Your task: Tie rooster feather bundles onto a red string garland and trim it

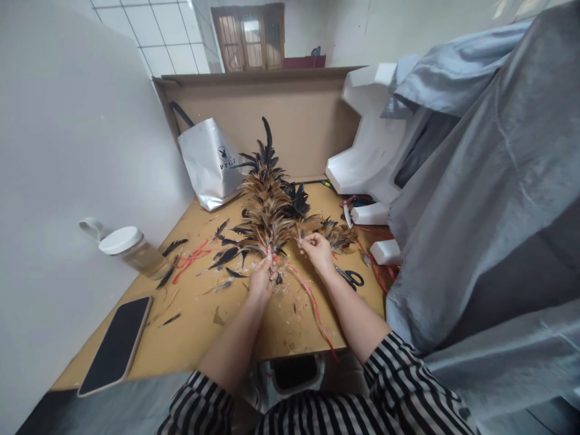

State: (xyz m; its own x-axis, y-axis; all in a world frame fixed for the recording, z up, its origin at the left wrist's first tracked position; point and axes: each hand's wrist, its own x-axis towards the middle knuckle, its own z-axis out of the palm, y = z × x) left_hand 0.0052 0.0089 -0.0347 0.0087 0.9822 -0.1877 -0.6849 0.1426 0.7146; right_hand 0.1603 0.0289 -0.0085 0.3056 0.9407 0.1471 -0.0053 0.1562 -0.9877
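Your feather bundle (267, 196) stands in the middle of the worktop (258, 338), straight ahead of your chest. Its long axis runs from 6 to 12 o'clock, leaning slightly toward 11 at the far end; the dark, narrow tip points away from you and the bound base faces you. Your left hand (263, 279) has its fingers closed around that base. Your right hand (316, 249), at 3 o'clock from the base, has thumb and fingertips pinched narrow beside brown feathers; you cannot tell whether one is caught between them. A red strip (310, 294) trails from the base toward 5 o'clock. From the base, a brown feather pile (342, 235) lies at 3 o'clock, scissors (356, 278) at 4, red strands (190, 260) at 9, and a silver bag (208, 160) at 11.
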